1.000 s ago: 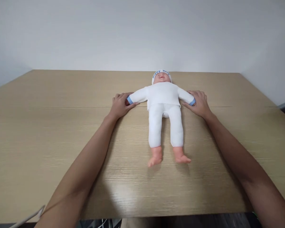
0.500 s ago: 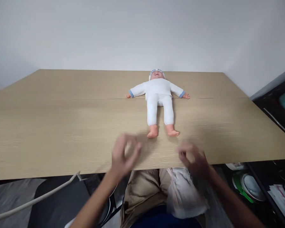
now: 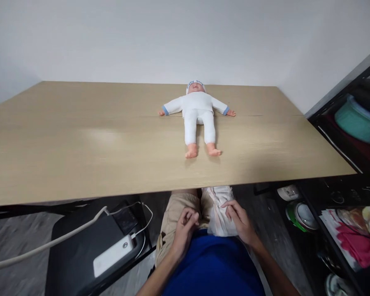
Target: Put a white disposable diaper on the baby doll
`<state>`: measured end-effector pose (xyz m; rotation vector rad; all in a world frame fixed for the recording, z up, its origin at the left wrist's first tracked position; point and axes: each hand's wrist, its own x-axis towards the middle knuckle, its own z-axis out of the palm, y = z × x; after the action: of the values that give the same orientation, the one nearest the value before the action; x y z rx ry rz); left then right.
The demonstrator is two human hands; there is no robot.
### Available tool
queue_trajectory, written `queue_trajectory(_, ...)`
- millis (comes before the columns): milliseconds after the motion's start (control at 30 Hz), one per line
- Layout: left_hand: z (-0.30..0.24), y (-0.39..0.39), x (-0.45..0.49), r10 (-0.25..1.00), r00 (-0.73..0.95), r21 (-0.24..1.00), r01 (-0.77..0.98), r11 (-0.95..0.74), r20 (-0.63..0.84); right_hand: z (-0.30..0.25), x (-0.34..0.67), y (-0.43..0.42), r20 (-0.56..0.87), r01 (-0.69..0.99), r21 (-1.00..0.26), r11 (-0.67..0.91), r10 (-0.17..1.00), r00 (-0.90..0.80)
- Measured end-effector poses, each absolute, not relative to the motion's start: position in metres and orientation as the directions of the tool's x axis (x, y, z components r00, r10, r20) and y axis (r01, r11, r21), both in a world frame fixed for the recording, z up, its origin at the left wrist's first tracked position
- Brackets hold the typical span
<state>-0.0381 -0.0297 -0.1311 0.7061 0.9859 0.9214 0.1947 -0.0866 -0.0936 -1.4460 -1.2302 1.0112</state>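
A baby doll lies on its back on the wooden table, arms spread and feet toward me. It wears a white top, white trousers and a white headband with blue lettering. Both my hands are below the table edge, over my lap. My left hand has its fingers curled in, with nothing visible in them. On my thigh rests a whitish, translucent plastic bag; what is inside cannot be made out. My right hand lies at the bag's right side, its fingers partly stretched and touching it.
A black chair at lower left bears a white power bank with a cable. A thick pale cord crosses there. On the right, a dark shelf holds a teal basin, pink cloth and round containers. A wall stands behind the table.
Both hands have dropped from above the table's front edge to my lap, and my right hand now touches the plastic bag. The view has tilted down. The doll lies as before.
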Motion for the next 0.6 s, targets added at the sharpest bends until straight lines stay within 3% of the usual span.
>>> queue_trajectory(133,-0.107,-0.023,-0.021,0.791,0.345,0.572,-0.553,0.606,-0.505,-0.086,0.184,-0.085,-0.088,0.203,-0.976,-0.074,0.994,-0.059)
queue_trajectory(267,-0.098,-0.022,-0.009,0.75,0.395,0.404,-0.661,0.633,-0.53,-0.093,0.168,-0.069,-0.021,0.18,-0.982,-0.06,0.977,0.211)
queue_trajectory(600,-0.104,-0.029,0.001,0.739,0.412,0.339,-0.696,0.632,-0.532,-0.092,0.127,-0.038,0.023,0.102,-0.995,-0.006,0.96,0.278)
